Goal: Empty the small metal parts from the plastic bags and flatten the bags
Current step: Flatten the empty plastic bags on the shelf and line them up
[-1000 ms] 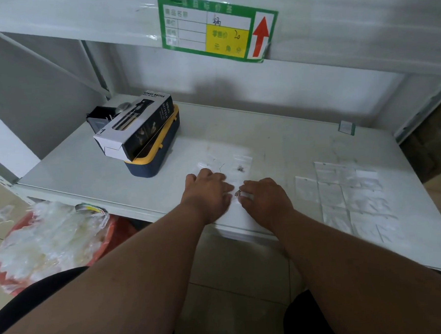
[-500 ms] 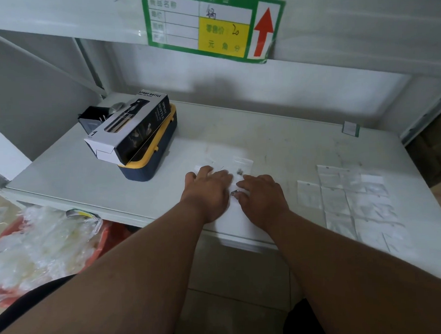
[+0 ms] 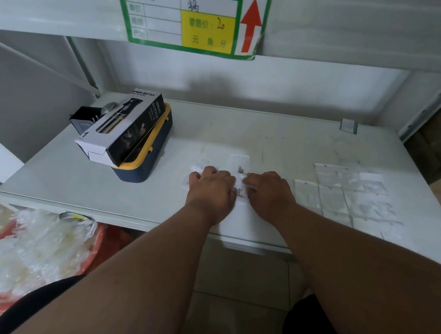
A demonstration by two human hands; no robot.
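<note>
Both hands palm-down on the shelf [image 3: 277,143], close together. Left hand [image 3: 212,192] flat over a clear bag [image 3: 197,168], fingers fairly straight, pressing rather than gripping. Right hand [image 3: 269,192] knuckles up, fingers curled under; can't tell what the grip has. Small metal part [image 3: 239,193] loose between the hands, another [image 3: 240,170] in a bag just beyond. Flattened bags [image 3: 343,193] laid out to the right. Box [image 3: 121,128] on a bin [image 3: 147,160] at left. Basin [image 3: 34,243] of plastic below the shelf.
</note>
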